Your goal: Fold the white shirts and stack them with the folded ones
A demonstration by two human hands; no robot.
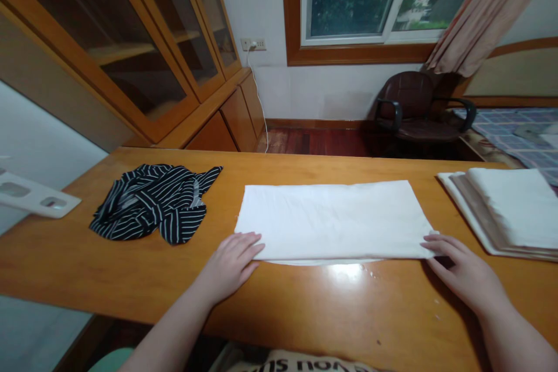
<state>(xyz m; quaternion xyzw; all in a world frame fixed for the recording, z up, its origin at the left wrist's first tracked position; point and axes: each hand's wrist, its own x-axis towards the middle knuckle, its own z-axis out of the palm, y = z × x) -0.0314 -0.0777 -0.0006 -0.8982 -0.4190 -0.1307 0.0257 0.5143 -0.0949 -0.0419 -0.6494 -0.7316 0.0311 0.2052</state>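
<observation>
A white cloth, folded into a long rectangle, lies flat on the wooden table in front of me. Its layers show at the near edge, where a lower layer peeks out slightly. My left hand rests on the near left corner, fingers laid flat over the fabric and thumb just off the edge. At the near right corner, my right hand has its fingertips closed on the cloth, with the palm off to the side.
A crumpled black-and-white striped garment lies at the left of the table. Folded pale cloths are stacked at the right. A white slotted plastic object juts in at the far left. Beyond the table are a glass-door cabinet and an armchair.
</observation>
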